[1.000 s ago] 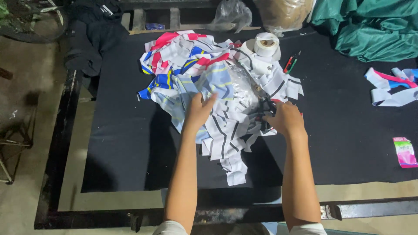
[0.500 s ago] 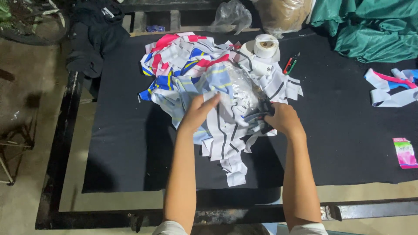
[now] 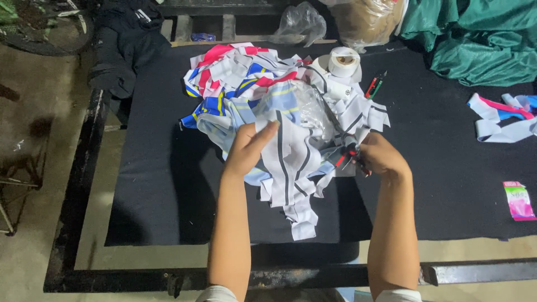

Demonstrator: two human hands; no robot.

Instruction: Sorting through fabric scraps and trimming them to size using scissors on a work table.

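A heap of printed fabric pieces (image 3: 263,95), white with black stripes plus red, blue and yellow ones, lies on the dark table mat (image 3: 151,190). My left hand (image 3: 250,148) grips a white striped piece (image 3: 291,162) at the near side of the heap. To the right of it, my right hand (image 3: 380,156) is closed on scissors with red and black handles (image 3: 348,157), touching the edge of the fabric.
A roll of white tape (image 3: 343,60) and two pens (image 3: 376,85) lie behind the heap. More fabric strips (image 3: 500,117) and a pink packet (image 3: 518,200) are at the right. Green cloth (image 3: 475,33), plastic bags (image 3: 305,21) and dark clothing (image 3: 120,45) line the far edge.
My left hand has lifted and gripped the striped piece, raising its edge. My right hand has shifted slightly lower with the scissors.
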